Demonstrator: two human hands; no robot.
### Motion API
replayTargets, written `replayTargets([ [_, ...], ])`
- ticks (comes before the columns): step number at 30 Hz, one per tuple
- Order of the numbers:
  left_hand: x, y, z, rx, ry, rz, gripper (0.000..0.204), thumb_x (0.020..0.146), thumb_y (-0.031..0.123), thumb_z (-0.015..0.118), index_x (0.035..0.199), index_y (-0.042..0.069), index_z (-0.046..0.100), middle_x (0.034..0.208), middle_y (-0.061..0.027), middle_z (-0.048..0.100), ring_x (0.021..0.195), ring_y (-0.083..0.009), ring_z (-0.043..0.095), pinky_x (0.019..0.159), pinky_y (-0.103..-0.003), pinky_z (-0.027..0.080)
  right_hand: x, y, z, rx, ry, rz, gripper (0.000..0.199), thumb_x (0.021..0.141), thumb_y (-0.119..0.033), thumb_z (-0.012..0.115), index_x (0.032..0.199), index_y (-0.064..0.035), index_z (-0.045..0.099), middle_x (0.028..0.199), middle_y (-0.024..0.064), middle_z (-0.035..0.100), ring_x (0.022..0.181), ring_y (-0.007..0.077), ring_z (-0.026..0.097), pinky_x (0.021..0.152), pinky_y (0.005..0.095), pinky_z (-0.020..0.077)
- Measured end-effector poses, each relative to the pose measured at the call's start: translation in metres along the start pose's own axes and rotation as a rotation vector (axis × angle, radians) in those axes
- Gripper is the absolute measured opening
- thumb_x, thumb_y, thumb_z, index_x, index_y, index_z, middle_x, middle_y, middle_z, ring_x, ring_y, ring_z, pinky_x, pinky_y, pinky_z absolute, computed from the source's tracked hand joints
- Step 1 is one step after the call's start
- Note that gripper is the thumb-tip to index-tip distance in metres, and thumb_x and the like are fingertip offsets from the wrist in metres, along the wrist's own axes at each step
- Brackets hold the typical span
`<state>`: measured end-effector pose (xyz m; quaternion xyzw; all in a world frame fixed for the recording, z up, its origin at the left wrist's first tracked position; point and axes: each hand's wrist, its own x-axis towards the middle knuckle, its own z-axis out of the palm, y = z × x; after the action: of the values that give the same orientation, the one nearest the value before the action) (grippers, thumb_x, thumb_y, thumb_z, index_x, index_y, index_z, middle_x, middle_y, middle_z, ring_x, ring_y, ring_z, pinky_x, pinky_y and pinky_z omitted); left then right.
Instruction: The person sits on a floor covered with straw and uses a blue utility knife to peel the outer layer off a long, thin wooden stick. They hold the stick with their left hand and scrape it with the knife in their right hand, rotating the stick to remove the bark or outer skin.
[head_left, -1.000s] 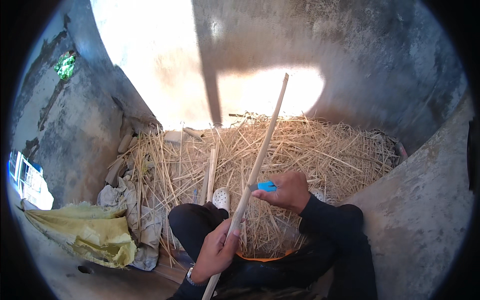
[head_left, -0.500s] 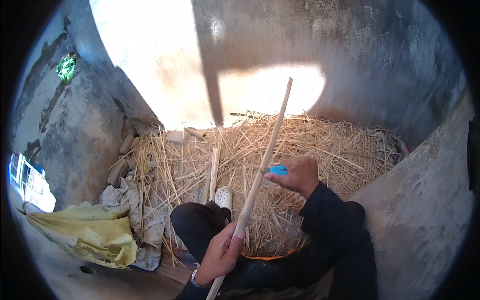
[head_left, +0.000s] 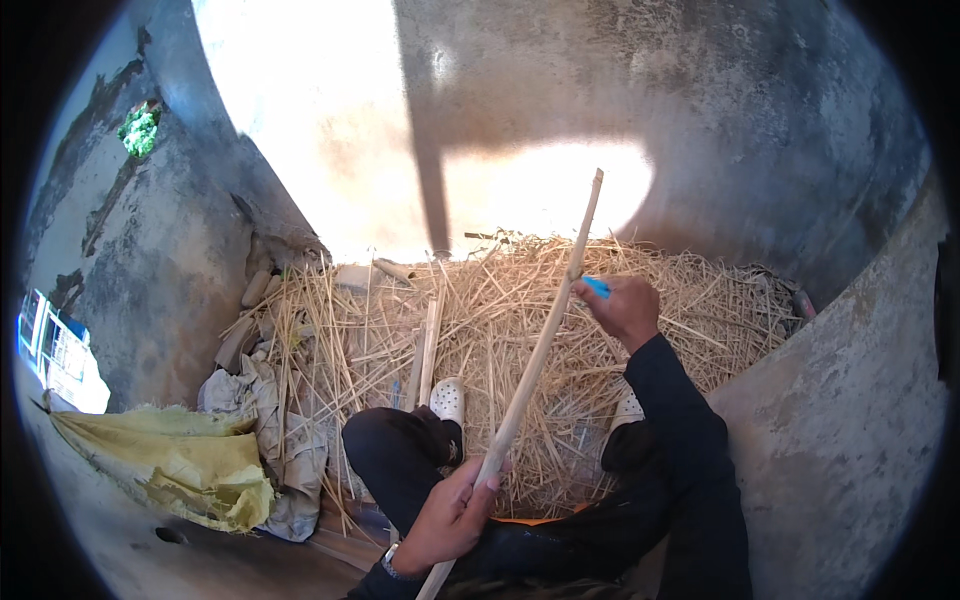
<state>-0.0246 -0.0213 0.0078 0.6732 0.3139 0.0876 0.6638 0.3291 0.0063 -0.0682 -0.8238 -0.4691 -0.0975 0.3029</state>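
A long pale wooden stick slants across the middle, its lower end near my lap and its tip against the sunlit wall. My left hand is closed around its lower part, thumb on top. Farther up, my right hand grips a small blue-handled tool. The tool's near end meets the stick below its tip; whether it has a blade is hidden by the fingers and too small to make out.
Loose straw-like strips cover the floor below the wall. Two flat pale slats lie near my left shoe. At the left are a torn yellow sack and a crumpled grey cloth. A sloping concrete wall rises at the right.
My right hand with the blue-handled tool has moved up along the stick, away from me. The stick has shifted slightly to the right at its tip. My left hand keeps its hold.
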Motion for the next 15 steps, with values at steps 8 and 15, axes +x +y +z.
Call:
replayTargets([
  [8, -0.010, -0.002, -0.005, -0.132, 0.027, -0.040, 0.042, 0.103, 0.031, 0.044, 0.135, 0.003, 0.047, 0.062, 0.0048, 0.043, 0.049, -0.0025, 0.039, 0.046, -0.018, 0.032, -0.012, -0.003, -0.035, 0.159, -0.042, 0.022, 0.077, 0.085, -0.077, 0.043, 0.050, -0.0084, 0.049, 0.044, 0.0061, 0.041, 0.041, 0.0210, 0.046, 0.043, 0.0383, 0.0342],
  [15, -0.001, 0.021, -0.003, -0.141, 0.056, -0.076, 0.040, 0.103, 0.020, 0.046, 0.136, -0.002, 0.046, 0.067, 0.0048, 0.044, 0.058, -0.0021, 0.040, 0.052, -0.019, 0.033, -0.080, -0.088, -0.047, 0.251, -0.183, -0.478, 0.071, 0.075, -0.076, 0.059, 0.049, -0.0107, 0.050, 0.043, 0.0059, 0.046, 0.039, 0.0267, 0.052, 0.040, 0.0380, 0.0403],
])
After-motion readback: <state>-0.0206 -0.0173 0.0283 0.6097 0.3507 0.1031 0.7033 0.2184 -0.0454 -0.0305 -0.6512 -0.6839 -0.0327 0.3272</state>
